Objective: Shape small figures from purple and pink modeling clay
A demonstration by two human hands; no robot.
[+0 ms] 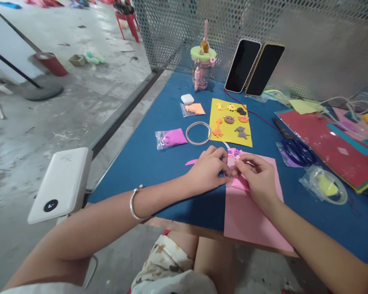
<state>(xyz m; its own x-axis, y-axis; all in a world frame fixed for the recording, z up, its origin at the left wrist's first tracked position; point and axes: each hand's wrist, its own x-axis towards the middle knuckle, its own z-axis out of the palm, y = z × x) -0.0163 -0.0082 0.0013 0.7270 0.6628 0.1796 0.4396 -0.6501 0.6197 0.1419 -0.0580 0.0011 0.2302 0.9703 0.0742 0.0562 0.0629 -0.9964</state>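
Observation:
My left hand (209, 169) and my right hand (260, 177) meet over a pink sheet (254, 214). Their fingers are closed on a small clear bag with pink modelling clay (241, 183). Just beyond the fingertips sits a cluster of small pink and purple clay bits (234, 152). A pink clay tool (191, 162) lies left of my left hand, partly covered by it. Further back, a yellow card (230, 139) carries several clay animals, among them an orange giraffe (218, 128) and a grey elephant (242, 132). A roll of tape (187, 134) touches its left edge.
Pink clay in a bag (175, 138), an orange clay packet (196, 109) and a white case (187, 99) lie left. Two phones (243, 65) lean behind, near a lidded cup (203, 55). Blue scissors (297, 151) and a red folder (331, 143) are right; a power bank (63, 179) is left.

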